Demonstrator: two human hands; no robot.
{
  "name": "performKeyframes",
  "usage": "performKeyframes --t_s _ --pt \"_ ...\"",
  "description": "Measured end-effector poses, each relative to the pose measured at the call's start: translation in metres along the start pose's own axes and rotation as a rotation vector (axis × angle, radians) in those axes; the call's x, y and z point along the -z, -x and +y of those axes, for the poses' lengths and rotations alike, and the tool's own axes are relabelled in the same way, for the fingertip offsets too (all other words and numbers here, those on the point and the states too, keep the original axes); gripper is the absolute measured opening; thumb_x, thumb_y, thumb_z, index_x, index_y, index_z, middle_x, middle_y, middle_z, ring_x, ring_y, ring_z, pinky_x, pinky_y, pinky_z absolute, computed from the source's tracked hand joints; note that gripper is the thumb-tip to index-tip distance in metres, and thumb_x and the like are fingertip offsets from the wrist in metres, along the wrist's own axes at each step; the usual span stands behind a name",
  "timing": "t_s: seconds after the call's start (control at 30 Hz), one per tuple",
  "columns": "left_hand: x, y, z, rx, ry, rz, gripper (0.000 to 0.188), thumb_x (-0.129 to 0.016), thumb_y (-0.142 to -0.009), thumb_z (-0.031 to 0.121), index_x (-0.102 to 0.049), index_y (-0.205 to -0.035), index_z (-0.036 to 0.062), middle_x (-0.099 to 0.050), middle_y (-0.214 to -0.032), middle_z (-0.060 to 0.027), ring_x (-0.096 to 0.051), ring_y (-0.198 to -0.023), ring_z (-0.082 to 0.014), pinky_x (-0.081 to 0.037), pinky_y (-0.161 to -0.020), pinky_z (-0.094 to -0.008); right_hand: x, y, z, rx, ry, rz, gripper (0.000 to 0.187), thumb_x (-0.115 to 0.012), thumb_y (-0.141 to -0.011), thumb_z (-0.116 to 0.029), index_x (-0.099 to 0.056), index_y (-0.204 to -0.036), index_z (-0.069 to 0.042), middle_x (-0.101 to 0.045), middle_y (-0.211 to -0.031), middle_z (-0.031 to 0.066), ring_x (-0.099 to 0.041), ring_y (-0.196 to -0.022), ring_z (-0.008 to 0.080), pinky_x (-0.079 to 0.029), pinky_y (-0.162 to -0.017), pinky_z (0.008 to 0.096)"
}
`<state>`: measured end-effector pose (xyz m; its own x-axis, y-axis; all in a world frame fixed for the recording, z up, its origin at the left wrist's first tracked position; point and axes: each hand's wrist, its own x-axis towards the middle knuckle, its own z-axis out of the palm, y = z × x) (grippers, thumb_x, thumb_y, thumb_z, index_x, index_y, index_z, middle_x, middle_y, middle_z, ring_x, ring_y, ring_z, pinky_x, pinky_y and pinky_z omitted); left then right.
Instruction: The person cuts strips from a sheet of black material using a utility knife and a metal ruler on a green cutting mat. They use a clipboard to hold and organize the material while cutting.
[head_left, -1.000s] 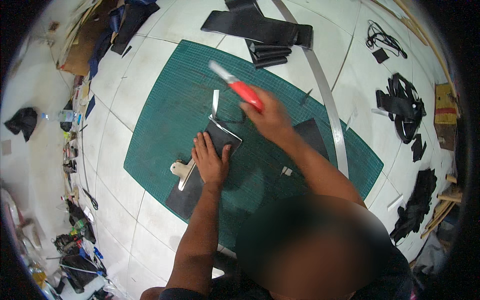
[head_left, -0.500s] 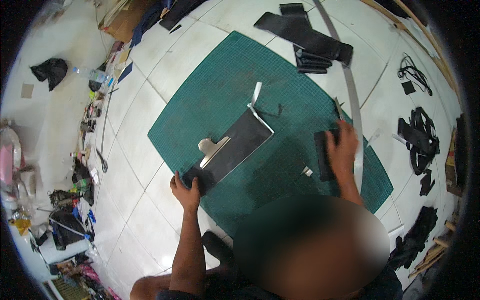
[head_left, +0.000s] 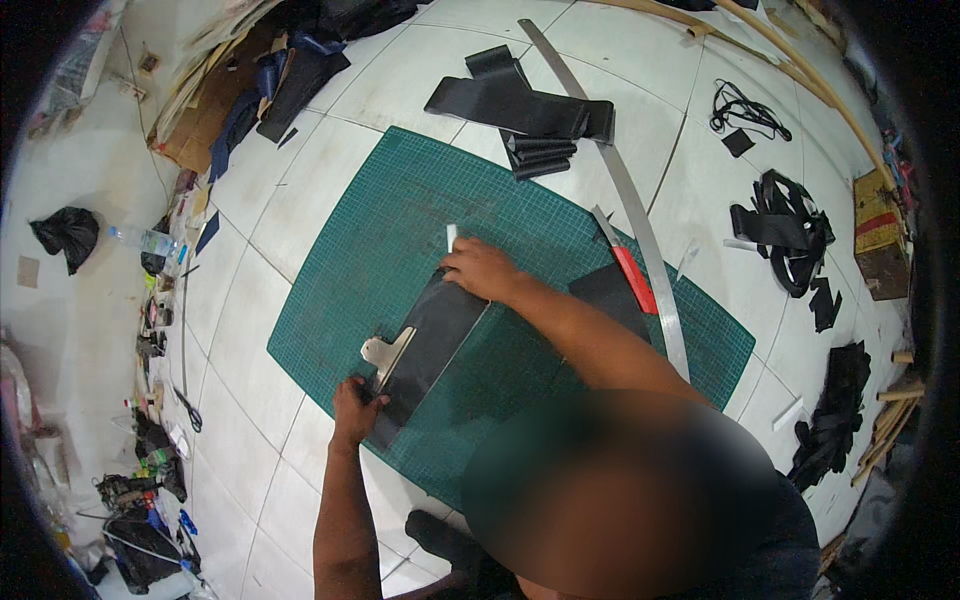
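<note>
On a green cutting mat [head_left: 340, 220] lies a long black panel [head_left: 432, 335], slanting from lower left to upper right. A metal bulldog clip [head_left: 388, 352] bites its left long edge. My left hand [head_left: 357, 412] pinches the panel's edge just below the clip, thumb over the top. At the far end my right hand [head_left: 482, 268] has its fingers closed over the panel's short edge, hiding most of that end. A white strip [head_left: 451, 237] sticks up beyond those fingertips. Under my right forearm, a second black piece [head_left: 612, 298] is partly covered.
A red-handled cutter [head_left: 633, 280] and a long metal ruler [head_left: 630, 205] lie along the mat's right side. Folded black material [head_left: 525, 108] rests past the far edge. Black straps [head_left: 785, 235] lie right; scissors [head_left: 188, 410] and clutter line the left wall.
My right hand has left the black piece on the right and reached across to the panel's far end. My left hand has shifted up the edge toward the clip. The view has shifted too.
</note>
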<state>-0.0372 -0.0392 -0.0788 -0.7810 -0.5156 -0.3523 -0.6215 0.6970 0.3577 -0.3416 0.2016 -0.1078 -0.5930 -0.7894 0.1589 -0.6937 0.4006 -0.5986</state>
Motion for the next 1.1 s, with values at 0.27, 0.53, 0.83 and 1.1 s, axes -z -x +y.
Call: performKeyframes --t_s 0.27,0.53,0.83,1.1 --pt "0.006 -0.004 0.010 0.001 0.013 -0.064 0.060 -0.090 -0.069 0.027 -0.057 -0.112 0.0006 -0.061 -0.107 -0.0200 -0.059 -0.104 -0.0399 -0.049 -0.089 -0.0459 0.052 0.071 0.048 -0.235 -0.053 0.175 0.019 -0.058 -0.094 -0.012 -0.066 -0.109 -0.003 -0.064 -0.106 0.0204 -0.062 -0.101 0.0402 -0.051 -0.088 0.0472" --pt "0.009 -0.002 -0.017 -0.116 -0.085 -0.063 0.055 -0.087 -0.073 0.028 -0.061 -0.111 -0.0024 -0.066 -0.107 -0.0240 -0.065 -0.102 -0.0409 -0.050 -0.088 -0.0479 0.176 0.227 0.134 -0.630 -0.190 0.786 0.024 -0.061 -0.095 -0.006 -0.067 -0.118 0.001 -0.069 -0.108 0.0132 -0.066 -0.097 0.0237 -0.053 -0.089 0.0363" --pt "0.019 0.003 0.016 0.087 0.156 -0.403 0.048 -0.071 -0.089 0.033 -0.064 -0.119 -0.0035 -0.070 -0.110 -0.0228 -0.068 -0.101 -0.0334 -0.051 -0.088 -0.0433 0.181 0.315 0.138 -0.663 0.179 0.946 0.061 -0.067 -0.092 -0.015 -0.042 -0.146 -0.001 -0.054 -0.133 0.0261 -0.058 -0.117 0.0362 -0.048 -0.100 0.0402" --pt "-0.017 0.063 0.042 0.292 0.738 -0.405 0.032 -0.061 -0.101 0.028 -0.064 -0.111 -0.0018 -0.070 -0.101 -0.0113 -0.066 -0.090 -0.0231 -0.051 -0.083 -0.0384 0.017 0.185 -0.119 -0.773 -0.780 -0.535 0.060 -0.071 -0.091 -0.051 -0.064 -0.120 0.001 -0.070 -0.109 0.0191 -0.069 -0.095 0.0275 -0.055 -0.084 0.0404"
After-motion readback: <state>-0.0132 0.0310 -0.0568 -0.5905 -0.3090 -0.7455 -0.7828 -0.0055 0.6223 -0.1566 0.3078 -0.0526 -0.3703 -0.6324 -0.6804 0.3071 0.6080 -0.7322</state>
